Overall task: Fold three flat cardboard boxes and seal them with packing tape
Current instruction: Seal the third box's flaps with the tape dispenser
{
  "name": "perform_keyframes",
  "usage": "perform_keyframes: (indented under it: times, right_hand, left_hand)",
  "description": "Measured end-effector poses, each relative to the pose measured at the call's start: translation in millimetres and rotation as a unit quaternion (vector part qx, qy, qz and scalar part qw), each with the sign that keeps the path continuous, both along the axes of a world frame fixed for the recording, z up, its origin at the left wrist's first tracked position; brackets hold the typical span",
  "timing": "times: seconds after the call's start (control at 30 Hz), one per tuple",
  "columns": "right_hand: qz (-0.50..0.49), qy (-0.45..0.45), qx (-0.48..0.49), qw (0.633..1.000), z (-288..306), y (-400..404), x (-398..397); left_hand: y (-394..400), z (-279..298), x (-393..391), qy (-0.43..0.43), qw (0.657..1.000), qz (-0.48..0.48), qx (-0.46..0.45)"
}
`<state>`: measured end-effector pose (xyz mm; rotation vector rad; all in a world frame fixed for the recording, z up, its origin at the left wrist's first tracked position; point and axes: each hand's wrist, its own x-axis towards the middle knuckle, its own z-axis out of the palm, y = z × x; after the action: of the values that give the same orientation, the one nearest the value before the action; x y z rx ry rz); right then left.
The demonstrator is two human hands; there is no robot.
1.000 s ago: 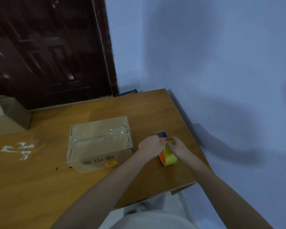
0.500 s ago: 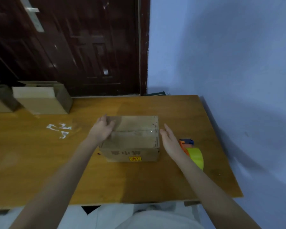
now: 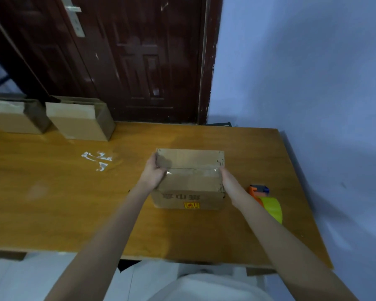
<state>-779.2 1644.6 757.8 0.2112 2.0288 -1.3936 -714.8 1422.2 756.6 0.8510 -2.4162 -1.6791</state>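
Since two folded boxes, one (image 3: 15, 117) at ten o'clock by the table's far left edge and another (image 3: 79, 120) just beside it, already stand against the door (image 3: 126, 57), I judge that the box (image 3: 189, 177) between my hands is the third and last. A strip of clear tape (image 3: 191, 169) glints along its top seam, so its closing looks done or nearly so; whether the two far boxes are taped I cannot tell from here. My left hand (image 3: 154, 172) grips the box's left end, fingers curled over the top corner, while my right hand (image 3: 226, 179) presses flat against its right side with fingers fairly straight, so it touches but does not clasp. The box sits on the table (image 3: 52, 203) near the middle, at about twelve o'clock from me. The tape gun (image 3: 265, 198), orange and blue with a yellow roll, lies at two o'clock just beside my right wrist, released. What seems left is pressing the seam down and perhaps setting this box with the others. On the near face are dark printed characters, too blurred to read, and a small yellow label (image 3: 191, 205) with red marks, also unreadable. White scraps (image 3: 97, 159) lie at eleven o'clock.
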Motion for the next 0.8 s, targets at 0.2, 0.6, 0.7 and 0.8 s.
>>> perform_keyframes:
  times: [0.2, 0.6, 0.7, 0.8]
  right_hand:
    - [-0.136, 0.129, 0.074, 0.979, 3.5, 20.1, 25.2]
    - [-0.141, -0.182, -0.118, 0.966, 21.9, -29.2, 71.0]
    - [-0.129, -0.152, -0.105, 0.974, 18.9, -32.6, 70.4]
    - [-0.106, -0.105, -0.113, 0.982, 14.0, -31.8, 69.9]
  left_hand:
    - [-33.3, 10.0, -12.7, -0.072, 0.984, -0.082, -0.139]
    - [-37.5, 8.7, -32.6, -0.099, 0.991, -0.088, -0.023]
    - [-35.2, 9.7, -29.3, -0.102, 0.991, -0.091, -0.007]
    - [-19.3, 4.1, -20.6, -0.083, 0.995, -0.058, 0.017]
